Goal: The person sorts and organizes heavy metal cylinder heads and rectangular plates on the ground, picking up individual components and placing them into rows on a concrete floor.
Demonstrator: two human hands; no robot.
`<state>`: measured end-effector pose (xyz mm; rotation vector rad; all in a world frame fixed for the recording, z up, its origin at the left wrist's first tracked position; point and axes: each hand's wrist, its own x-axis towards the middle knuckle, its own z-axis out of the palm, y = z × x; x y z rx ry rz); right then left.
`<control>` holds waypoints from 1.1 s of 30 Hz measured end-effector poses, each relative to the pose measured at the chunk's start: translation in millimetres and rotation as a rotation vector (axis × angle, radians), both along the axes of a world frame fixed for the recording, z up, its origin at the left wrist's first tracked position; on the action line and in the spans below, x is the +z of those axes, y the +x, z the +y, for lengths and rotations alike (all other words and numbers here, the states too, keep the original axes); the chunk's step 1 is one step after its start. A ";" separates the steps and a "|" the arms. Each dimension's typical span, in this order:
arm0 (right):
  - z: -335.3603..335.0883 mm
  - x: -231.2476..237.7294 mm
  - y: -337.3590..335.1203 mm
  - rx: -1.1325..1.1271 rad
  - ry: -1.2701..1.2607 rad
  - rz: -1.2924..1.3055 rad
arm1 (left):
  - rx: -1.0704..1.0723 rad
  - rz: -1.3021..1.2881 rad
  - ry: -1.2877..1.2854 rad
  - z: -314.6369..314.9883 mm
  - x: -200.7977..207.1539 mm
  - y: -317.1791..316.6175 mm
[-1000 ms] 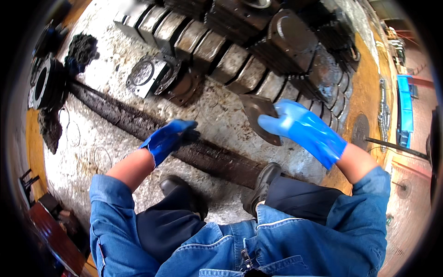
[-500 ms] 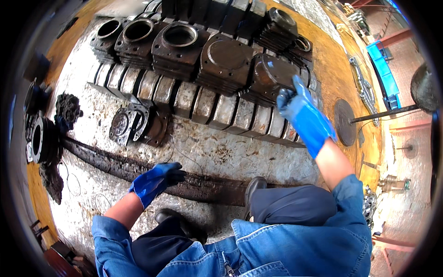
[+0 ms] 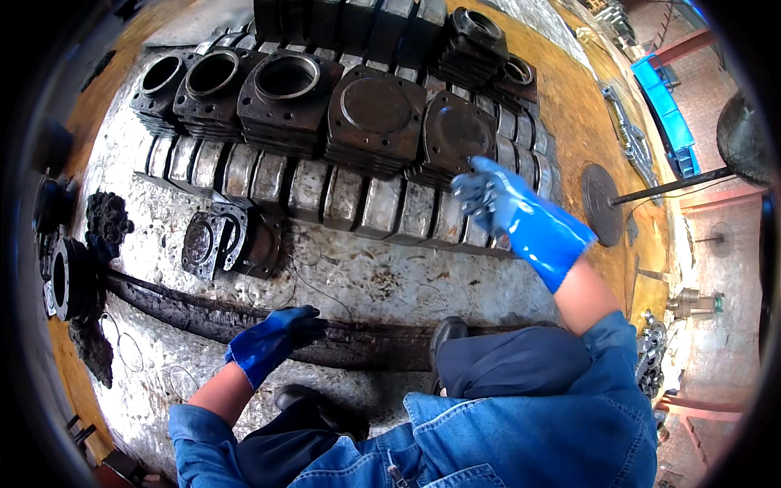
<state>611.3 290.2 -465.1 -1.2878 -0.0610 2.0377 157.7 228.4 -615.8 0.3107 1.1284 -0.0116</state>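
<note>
My right hand, in a blue rubber glove with dark smears, hovers just in front of the rightmost finned cylinder block. Its fingers are loosely bent and apart, with nothing seen in them. Low over a long dark, greasy strip on the floor is my gloved left hand, fingers stretched out and empty. The row of dark cylinder blocks also includes a flat-topped one and open-bored ones, such as the block left of it. They stand on a line of worn metal bars.
Flat gasket-like plates lie before the bars. At left are a dark flanged ring and a black clump. Another finned block stands at the back right. A round-based metal stand and blue bin are at right.
My right hand has drawn down and slightly left, away from the rightmost block's top, its fingers bending more. The left hand stays nearly in place. The view has shifted a little.
</note>
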 end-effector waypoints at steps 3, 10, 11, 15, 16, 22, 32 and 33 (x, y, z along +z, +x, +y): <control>3.5 41.1 2.5 -0.221 0.305 -0.708 | 0.006 -0.021 -0.007 -2.3 -2.7 -10.4; 76.1 24.2 59.7 0.125 0.796 -1.530 | -0.239 -0.216 0.534 -6.0 -35.3 -23.5; 87.4 22.2 59.4 0.152 0.810 -1.523 | -0.244 -0.240 0.537 -7.5 -40.6 -22.8; 113.5 19.5 23.3 0.384 0.854 -1.428 | -0.111 -0.043 0.176 -7.0 -24.0 -19.1; 115.7 18.7 23.7 0.425 0.834 -1.445 | -0.148 -0.043 0.189 -6.5 -24.1 -19.3; 134.9 6.3 22.9 0.611 0.703 -1.579 | -0.283 -0.301 0.538 -23.1 -83.6 -52.2; 129.4 35.0 -23.0 0.441 1.260 -1.846 | 0.065 -0.350 0.223 -6.8 -16.5 -36.2; 117.5 35.7 -56.6 0.386 1.329 -1.607 | 0.222 -0.346 0.125 -7.4 -9.7 -38.7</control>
